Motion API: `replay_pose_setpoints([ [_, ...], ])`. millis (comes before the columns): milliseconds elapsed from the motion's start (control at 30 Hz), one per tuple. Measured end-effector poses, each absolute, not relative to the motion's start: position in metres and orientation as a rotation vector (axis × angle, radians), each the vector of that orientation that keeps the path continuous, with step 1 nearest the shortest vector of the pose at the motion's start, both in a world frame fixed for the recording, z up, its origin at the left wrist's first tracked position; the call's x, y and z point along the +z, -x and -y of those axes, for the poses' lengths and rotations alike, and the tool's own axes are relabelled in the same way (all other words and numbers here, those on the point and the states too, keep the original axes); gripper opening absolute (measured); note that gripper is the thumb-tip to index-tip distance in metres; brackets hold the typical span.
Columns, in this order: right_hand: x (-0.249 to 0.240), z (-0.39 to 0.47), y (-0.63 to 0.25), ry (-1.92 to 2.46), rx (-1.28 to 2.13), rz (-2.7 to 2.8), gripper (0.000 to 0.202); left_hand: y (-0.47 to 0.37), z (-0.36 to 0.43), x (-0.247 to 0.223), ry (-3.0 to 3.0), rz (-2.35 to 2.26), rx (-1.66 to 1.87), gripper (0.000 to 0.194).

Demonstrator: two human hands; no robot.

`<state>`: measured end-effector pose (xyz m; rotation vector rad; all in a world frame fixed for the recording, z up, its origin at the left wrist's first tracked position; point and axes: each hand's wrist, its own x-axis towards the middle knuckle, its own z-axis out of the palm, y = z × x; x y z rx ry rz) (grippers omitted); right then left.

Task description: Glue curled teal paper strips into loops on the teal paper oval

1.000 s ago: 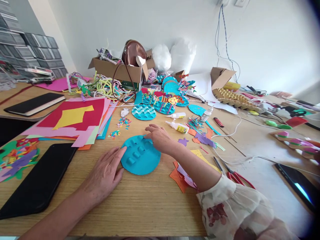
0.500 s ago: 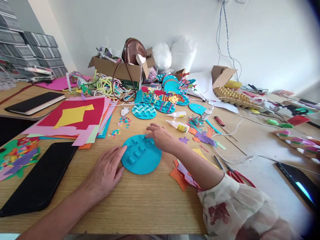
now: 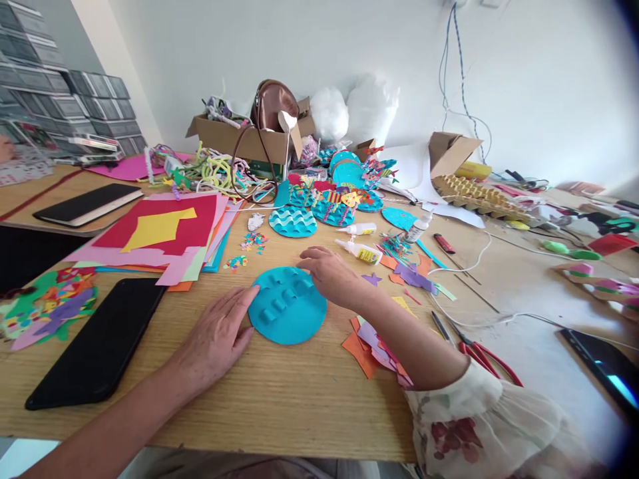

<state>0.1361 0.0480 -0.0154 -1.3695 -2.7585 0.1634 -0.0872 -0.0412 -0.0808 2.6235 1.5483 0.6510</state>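
Observation:
A round turquoise disc lies flat on the wooden table in front of me. Rows of small raised loops of the same colour, such as this curled strip, stand up from its surface. My left hand rests at the disc's left edge, fingers stretched out and thumb a little apart. Over the upper right rim, my right hand reaches across with fingers extended, its fingertips at the end of the top row of loops. The palm hides part of that row.
Coloured paper sheets and a black phone-like slab lie left. Two glue bottles, purple paper scraps and red-handled scissors lie right. Behind are finished turquoise wave discs and a cardboard box.
The whole view has shifted slightly, so things appear farther right. Both hands stay at the disc, in almost the same places on it.

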Motion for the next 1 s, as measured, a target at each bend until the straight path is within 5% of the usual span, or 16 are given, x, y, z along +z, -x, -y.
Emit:
replay_pose_setpoints([
  [500, -0.01, 0.043, -0.146, 1.684, 0.339, 2.77, 0.018, 0.103, 0.041, -0.043, -2.458, -1.585, 0.586, 0.045],
  [700, -0.014, 0.051, -0.139, 1.648, 0.407, 2.778, 0.018, 0.093, 0.007, -0.005, -2.395, -1.552, 0.295, 0.042],
  [1000, -0.018, 0.056, -0.147, 1.635, 0.239, 2.67, 0.021, 0.089, -0.043, -0.021, -2.587, -1.192, 0.155, 0.036],
])
